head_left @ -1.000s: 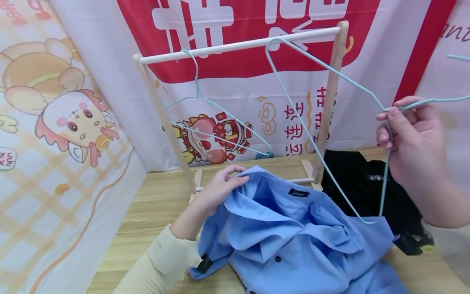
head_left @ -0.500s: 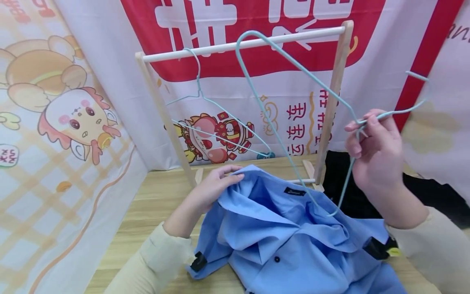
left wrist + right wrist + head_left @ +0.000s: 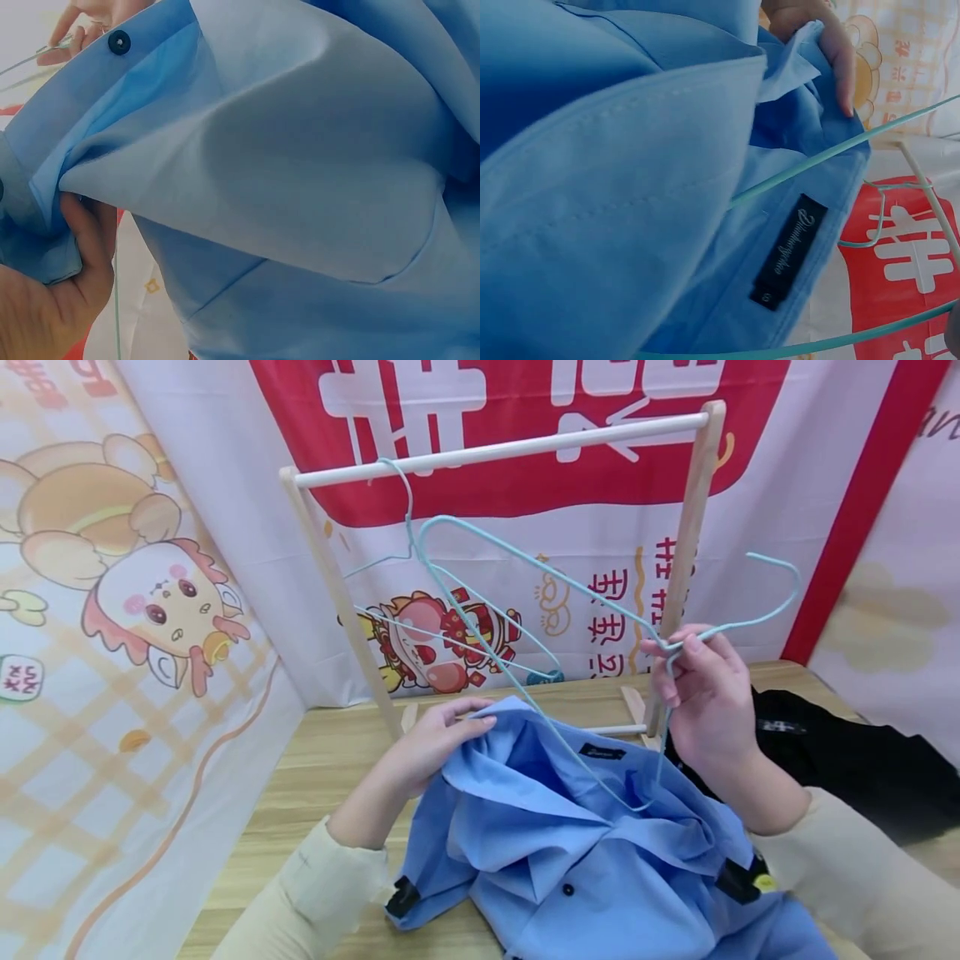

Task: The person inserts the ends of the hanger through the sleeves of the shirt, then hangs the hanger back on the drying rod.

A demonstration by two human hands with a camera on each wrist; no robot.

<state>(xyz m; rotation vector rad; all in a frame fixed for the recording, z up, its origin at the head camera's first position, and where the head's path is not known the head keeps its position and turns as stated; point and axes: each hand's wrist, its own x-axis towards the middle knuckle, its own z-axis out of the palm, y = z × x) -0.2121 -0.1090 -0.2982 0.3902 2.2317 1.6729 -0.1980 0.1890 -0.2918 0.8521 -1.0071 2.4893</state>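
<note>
Cloth of the blue shirt [image 3: 525,847] spreads rumpled over the desk [image 3: 322,777], its collar edge pinched between the thumb and fingers of my left hand [image 3: 431,743]. My right hand [image 3: 708,702] pinches a mint hanger [image 3: 810,163] below its hook, one end inside the neck opening. Behind, another hanger [image 3: 410,531] hangs on the rack [image 3: 502,449].

**Script on a collar, characters on cloth**

On the blue shirt [image 3: 592,868], the black collar label [image 3: 789,247] carries pale script, not surely legible; its tab [image 3: 765,295] shows 8 or S. "an" stands on the right-hand cloth [image 3: 885,589]. White Chinese characters [image 3: 405,395] mark the red panel [image 3: 517,487].
</note>
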